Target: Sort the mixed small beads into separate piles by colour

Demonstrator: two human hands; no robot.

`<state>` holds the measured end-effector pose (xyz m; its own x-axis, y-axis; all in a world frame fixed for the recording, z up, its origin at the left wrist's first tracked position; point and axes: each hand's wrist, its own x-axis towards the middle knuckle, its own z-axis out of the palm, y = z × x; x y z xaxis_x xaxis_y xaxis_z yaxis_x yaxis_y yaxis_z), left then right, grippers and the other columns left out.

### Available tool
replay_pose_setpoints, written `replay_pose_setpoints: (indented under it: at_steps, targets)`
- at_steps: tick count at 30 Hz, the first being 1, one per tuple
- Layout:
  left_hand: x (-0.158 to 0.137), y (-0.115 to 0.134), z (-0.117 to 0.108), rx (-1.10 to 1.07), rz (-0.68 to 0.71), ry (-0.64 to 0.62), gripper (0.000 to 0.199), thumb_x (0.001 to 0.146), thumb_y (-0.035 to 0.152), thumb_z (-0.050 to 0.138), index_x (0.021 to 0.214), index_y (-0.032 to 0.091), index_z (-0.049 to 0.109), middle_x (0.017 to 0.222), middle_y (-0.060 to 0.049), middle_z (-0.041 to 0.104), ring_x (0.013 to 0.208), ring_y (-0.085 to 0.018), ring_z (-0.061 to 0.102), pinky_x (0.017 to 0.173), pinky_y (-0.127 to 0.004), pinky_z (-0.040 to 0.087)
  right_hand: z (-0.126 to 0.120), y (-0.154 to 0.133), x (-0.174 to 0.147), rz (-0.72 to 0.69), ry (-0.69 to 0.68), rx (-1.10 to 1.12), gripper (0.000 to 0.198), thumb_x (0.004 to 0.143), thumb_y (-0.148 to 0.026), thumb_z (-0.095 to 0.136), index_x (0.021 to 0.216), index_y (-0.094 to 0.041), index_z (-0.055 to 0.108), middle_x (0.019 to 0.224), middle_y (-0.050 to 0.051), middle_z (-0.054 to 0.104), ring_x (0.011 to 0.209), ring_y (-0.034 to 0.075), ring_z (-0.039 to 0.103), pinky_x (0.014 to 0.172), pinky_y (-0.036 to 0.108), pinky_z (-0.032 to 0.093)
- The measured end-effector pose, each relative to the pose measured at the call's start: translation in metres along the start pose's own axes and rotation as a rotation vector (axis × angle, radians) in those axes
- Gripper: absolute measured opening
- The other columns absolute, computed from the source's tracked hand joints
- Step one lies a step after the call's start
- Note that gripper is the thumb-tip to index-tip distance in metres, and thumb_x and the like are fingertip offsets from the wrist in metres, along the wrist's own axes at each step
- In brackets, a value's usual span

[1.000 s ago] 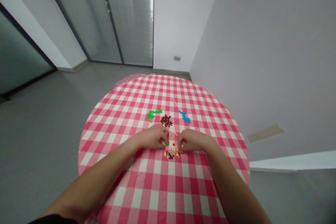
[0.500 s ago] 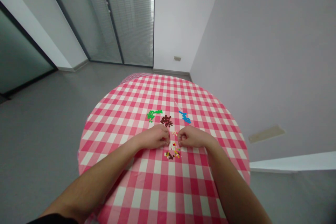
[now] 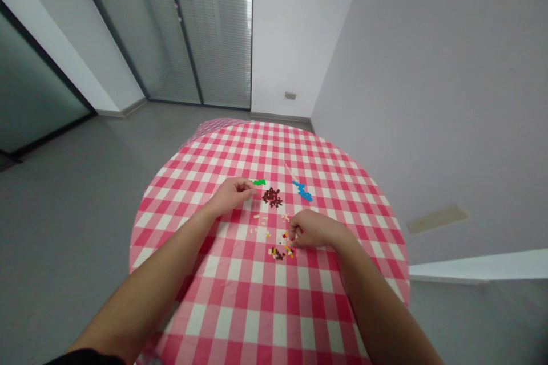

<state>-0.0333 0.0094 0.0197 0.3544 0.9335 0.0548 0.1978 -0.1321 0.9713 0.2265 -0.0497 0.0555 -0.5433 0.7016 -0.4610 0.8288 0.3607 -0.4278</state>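
My left hand (image 3: 232,194) is over the left part of the small green pieces (image 3: 259,182), hiding most of them. Its fingers reach forward, loosely bent, and nothing shows between them. Just right of its fingertips lies a pile of dark brown pieces (image 3: 272,197). My right hand (image 3: 311,229) rests closed at the right edge of some scattered cream pieces (image 3: 257,217). Whatever its curled fingers hold is hidden. Beside its fingertips are a small red piece (image 3: 285,235) and a little heap of mixed brown and yellow pieces (image 3: 278,254).
Blue pieces (image 3: 303,191) lie on the table beyond my right hand. A red-and-white checked cloth (image 3: 257,308) covers the round table. Behind it stand a glass partition (image 3: 205,28) and a white wall (image 3: 295,28), with a grey wall to the right.
My left hand has moved forward and left, from beside the mixed pieces to the green ones, uncovering cream pieces. My right hand has shifted only slightly toward me.
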Motion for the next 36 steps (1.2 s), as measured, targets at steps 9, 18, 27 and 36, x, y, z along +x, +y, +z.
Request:
replay_pose_setpoints:
  at_steps: [9, 18, 27, 36]
  targets:
    - [0.017, -0.031, -0.037, -0.149, -0.092, 0.32, 0.043, 0.066, 0.047, 0.078, 0.095, 0.016, 0.076, 0.086, -0.006, 0.073, 0.07, -0.016, 0.061, 0.068, -0.03, 0.051, 0.001, 0.001, -0.001, -0.032, -0.001, 0.024, 0.009, 0.071, -0.014, 0.067, 0.077, -0.018, 0.074, 0.071, 0.002, 0.071, 0.062, 0.013, 0.06, 0.053, 0.023, 0.036]
    - [0.017, -0.033, -0.046, 0.242, -0.081, 0.308, 0.023, 0.076, 0.035, 0.065, 0.086, 0.016, 0.074, 0.086, -0.006, 0.074, 0.08, -0.021, 0.066, 0.078, -0.033, 0.051, -0.001, -0.001, -0.001, -0.007, -0.002, 0.06, 0.009, 0.072, -0.013, 0.068, 0.077, -0.018, 0.073, 0.069, 0.002, 0.069, 0.061, 0.013, 0.059, 0.052, 0.023, 0.035]
    - [0.012, -0.032, -0.047, 0.738, -0.142, 0.228, 0.02, 0.084, 0.023, 0.054, 0.087, 0.018, 0.073, 0.094, -0.008, 0.076, 0.089, -0.024, 0.068, 0.076, -0.03, 0.048, -0.006, 0.016, 0.0, -0.024, 0.236, 0.167, 0.013, 0.08, -0.016, 0.059, 0.082, -0.017, 0.072, 0.08, 0.004, 0.073, 0.07, 0.015, 0.062, 0.06, 0.024, 0.04]
    - [0.014, -0.039, -0.056, 0.857, -0.182, 0.18, 0.023, 0.083, 0.022, 0.053, 0.086, 0.02, 0.076, 0.095, -0.007, 0.077, 0.09, -0.024, 0.069, 0.078, -0.03, 0.048, -0.013, 0.025, 0.001, 0.045, 0.384, 0.146, 0.014, 0.083, -0.018, 0.057, 0.084, -0.018, 0.071, 0.083, 0.006, 0.073, 0.073, 0.017, 0.062, 0.065, 0.027, 0.042]
